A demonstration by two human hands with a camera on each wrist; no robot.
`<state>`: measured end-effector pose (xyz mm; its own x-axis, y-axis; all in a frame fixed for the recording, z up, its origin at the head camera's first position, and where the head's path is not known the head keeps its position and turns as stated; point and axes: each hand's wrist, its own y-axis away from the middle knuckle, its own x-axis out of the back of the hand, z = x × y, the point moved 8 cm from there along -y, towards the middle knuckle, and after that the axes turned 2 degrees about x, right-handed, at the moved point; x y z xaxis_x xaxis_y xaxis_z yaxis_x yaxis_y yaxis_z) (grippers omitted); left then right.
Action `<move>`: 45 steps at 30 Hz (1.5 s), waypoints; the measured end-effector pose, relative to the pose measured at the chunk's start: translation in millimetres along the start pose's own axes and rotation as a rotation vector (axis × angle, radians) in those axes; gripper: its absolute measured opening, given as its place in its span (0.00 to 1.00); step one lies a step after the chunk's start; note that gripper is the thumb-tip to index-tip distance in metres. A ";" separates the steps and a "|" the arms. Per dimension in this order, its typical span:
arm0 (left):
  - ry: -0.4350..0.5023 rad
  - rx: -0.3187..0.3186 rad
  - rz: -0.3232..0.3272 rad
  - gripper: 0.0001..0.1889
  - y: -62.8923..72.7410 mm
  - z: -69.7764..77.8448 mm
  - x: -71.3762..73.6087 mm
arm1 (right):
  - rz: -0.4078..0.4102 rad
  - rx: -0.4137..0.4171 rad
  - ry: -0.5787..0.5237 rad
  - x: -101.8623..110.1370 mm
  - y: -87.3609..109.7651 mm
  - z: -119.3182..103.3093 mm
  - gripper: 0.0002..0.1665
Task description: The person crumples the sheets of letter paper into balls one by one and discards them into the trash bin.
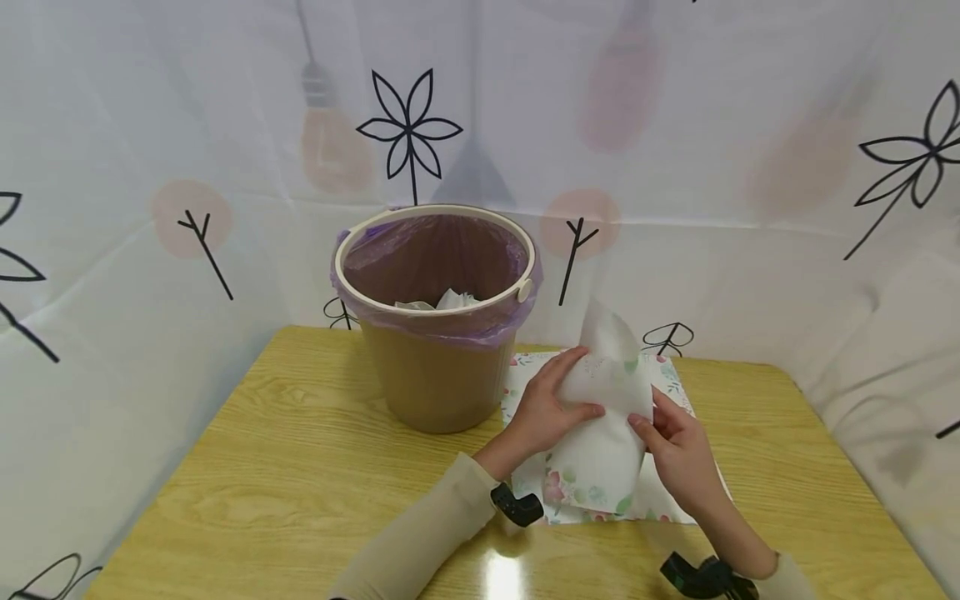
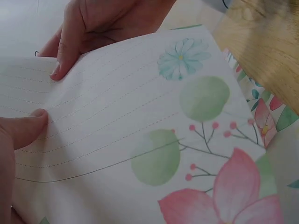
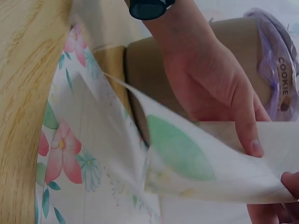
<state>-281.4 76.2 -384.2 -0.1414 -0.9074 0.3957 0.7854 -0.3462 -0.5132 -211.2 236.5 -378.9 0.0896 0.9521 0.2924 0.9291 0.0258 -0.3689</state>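
sheet of white flower-printed paper (image 1: 592,467) is held right of the round brown plastic bin (image 1: 442,379), long axis running near to far; left hand (image 1: 543,412), nearer the bin, and right hand (image 1: 682,458) pinch opposite edges.

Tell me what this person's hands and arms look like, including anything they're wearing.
The left hand and right hand are both bare. The left sleeve is plain cream and long, with a cuff near the wrist; the right sleeve matches, though only its end shows. Each arm wears a small black wrist camera. I can't make out any markings.
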 end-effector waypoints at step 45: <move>0.412 0.245 0.075 0.16 -7.5 2.6 10.8 | 0.243 -0.068 0.108 1.4 2.4 8.1 0.19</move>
<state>-287.3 69.6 -374.0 -0.2674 -0.9636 0.0046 0.9142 -0.2552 -0.3149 -211.7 240.4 -386.5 0.3475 0.8896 0.2964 0.8972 -0.2236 -0.3808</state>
